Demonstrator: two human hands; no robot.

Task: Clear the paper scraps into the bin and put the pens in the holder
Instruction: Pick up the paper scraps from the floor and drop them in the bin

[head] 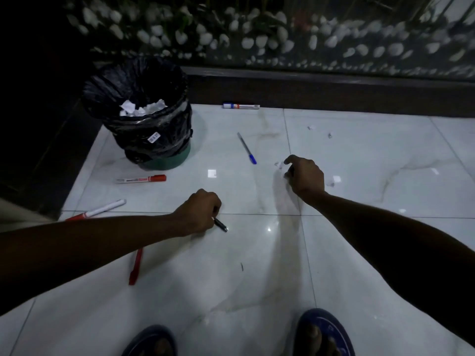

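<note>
Risk of dropping the black pen (220, 224), held only by its upper end in the curled left hand (199, 212) at six o'clock. Right hand (305, 176) at three o'clock, fingers bent down, pinching at a paper scrap (279, 165). Bin (140, 113) at ten o'clock; no holder visible.

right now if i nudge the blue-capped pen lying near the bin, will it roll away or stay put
The blue-capped pen looks round and slim, and the glossy floor tile under it looks smooth, so it would probably roll or skid. It looks thin, so likely light. A cap clip might stop it, but none shows.
</note>
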